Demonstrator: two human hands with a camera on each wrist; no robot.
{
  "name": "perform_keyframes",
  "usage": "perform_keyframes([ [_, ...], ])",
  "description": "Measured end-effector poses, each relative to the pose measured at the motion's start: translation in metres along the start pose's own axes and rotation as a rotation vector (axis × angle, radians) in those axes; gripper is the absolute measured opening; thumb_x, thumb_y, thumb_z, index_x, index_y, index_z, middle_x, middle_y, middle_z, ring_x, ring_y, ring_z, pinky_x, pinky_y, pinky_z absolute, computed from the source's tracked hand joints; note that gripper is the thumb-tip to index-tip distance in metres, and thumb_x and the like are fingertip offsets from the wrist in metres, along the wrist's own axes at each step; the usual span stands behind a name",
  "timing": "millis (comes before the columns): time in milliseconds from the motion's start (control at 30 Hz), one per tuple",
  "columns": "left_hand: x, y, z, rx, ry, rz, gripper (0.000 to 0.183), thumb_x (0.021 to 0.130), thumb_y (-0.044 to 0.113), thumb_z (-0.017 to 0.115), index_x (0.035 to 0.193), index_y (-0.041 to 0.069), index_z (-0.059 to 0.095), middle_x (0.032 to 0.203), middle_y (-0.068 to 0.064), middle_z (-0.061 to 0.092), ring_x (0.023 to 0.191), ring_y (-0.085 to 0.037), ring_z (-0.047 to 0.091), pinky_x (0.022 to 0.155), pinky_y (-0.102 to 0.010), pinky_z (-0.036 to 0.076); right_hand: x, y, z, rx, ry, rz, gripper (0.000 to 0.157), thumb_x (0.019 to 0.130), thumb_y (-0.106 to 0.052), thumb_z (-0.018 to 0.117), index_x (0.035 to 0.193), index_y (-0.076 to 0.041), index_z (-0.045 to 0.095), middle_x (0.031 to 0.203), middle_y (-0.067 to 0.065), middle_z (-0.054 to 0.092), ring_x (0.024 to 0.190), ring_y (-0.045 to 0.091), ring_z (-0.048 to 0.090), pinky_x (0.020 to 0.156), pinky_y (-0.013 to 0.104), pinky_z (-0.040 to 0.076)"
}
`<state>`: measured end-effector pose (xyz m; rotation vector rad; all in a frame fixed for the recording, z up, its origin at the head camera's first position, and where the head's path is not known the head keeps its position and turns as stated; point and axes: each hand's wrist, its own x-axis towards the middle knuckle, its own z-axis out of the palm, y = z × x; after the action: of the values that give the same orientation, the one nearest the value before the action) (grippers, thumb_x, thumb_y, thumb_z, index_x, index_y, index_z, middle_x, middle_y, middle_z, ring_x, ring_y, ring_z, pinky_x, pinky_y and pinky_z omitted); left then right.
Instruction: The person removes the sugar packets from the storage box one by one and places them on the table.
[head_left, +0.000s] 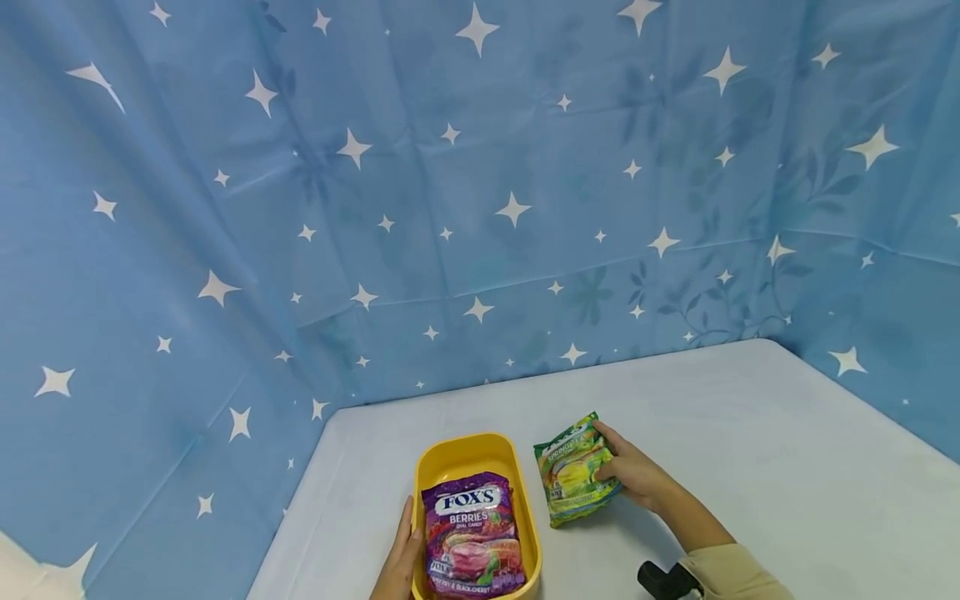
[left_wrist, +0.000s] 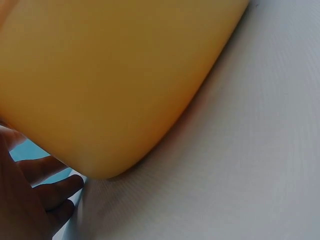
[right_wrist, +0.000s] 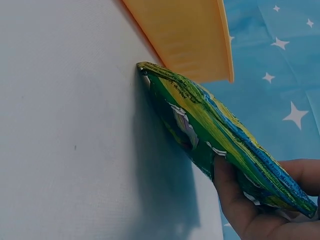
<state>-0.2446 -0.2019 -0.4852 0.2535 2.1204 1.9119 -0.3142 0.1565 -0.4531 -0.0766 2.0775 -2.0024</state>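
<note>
A yellow plastic bin (head_left: 480,450) stands on the table, with a purple bag of Fox's Berries candy (head_left: 472,533) lying in it, label up. My left hand (head_left: 401,554) rests along the bin's left side; its extended fingers show beside the bin wall (left_wrist: 110,100) in the left wrist view. To the right of the bin, my right hand (head_left: 637,471) holds a green and yellow bag of Fox's candy (head_left: 573,471) by its right side, thumb on the front. In the right wrist view this bag (right_wrist: 215,130) is tilted, its far end low near the white tabletop.
White cloth covers the table (head_left: 735,417). Behind it and at both sides hangs a blue curtain (head_left: 480,250) with white stars. A black device (head_left: 667,579) sits at my right wrist, by a beige sleeve (head_left: 731,571).
</note>
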Motion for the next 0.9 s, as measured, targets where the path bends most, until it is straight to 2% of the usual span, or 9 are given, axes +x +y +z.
perform_keyframes([
  [133,0.0,0.001,0.0,0.023,0.001,0.027,0.069,0.099,0.044,0.022,0.143,0.012,-0.021,0.144,-0.035,-0.007,0.127,-0.052,0.027,0.098,-0.056,0.037,0.0,0.001,-0.001,-0.002,0.01,0.009,0.091,0.074,0.013,0.048,0.148,-0.012,0.001,0.149,0.028,0.003,0.121,0.048,0.039,0.087,0.045,0.047],
  [300,0.001,0.002,0.0,0.01,-0.01,0.024,0.071,0.098,0.046,0.022,0.142,0.01,-0.022,0.144,-0.035,-0.007,0.127,-0.05,0.028,0.099,-0.057,0.036,-0.001,0.001,-0.002,-0.01,0.025,0.015,0.09,0.074,0.013,0.049,0.148,-0.01,0.002,0.149,0.028,0.001,0.119,0.045,0.041,0.086,0.044,0.047],
  [533,-0.003,-0.001,-0.002,0.042,0.001,0.05,0.067,0.1,0.038,0.021,0.141,0.005,-0.022,0.142,-0.037,-0.012,0.129,-0.058,0.012,0.102,-0.064,0.025,-0.002,0.006,0.001,-0.006,0.023,0.022,0.092,0.071,0.014,0.05,0.147,-0.008,0.003,0.149,0.028,0.003,0.117,0.04,0.044,0.085,0.041,0.048],
  [767,0.0,0.003,-0.001,0.027,0.017,-0.013,0.07,0.098,0.047,0.022,0.143,0.015,-0.022,0.145,-0.033,-0.011,0.127,-0.056,0.021,0.095,-0.054,0.041,0.001,0.009,-0.004,-0.016,0.044,0.03,0.093,0.071,0.014,0.05,0.148,-0.009,0.003,0.15,0.027,0.003,0.119,0.04,0.042,0.09,0.042,0.045],
  [900,0.002,0.003,0.001,0.016,0.025,-0.021,0.07,0.098,0.048,0.022,0.143,0.018,-0.021,0.146,-0.032,-0.012,0.127,-0.055,0.026,0.092,-0.05,0.045,0.0,0.012,-0.009,-0.036,0.051,0.04,0.092,0.071,0.013,0.05,0.147,-0.009,0.003,0.149,0.028,0.005,0.115,0.037,0.045,0.086,0.038,0.045],
])
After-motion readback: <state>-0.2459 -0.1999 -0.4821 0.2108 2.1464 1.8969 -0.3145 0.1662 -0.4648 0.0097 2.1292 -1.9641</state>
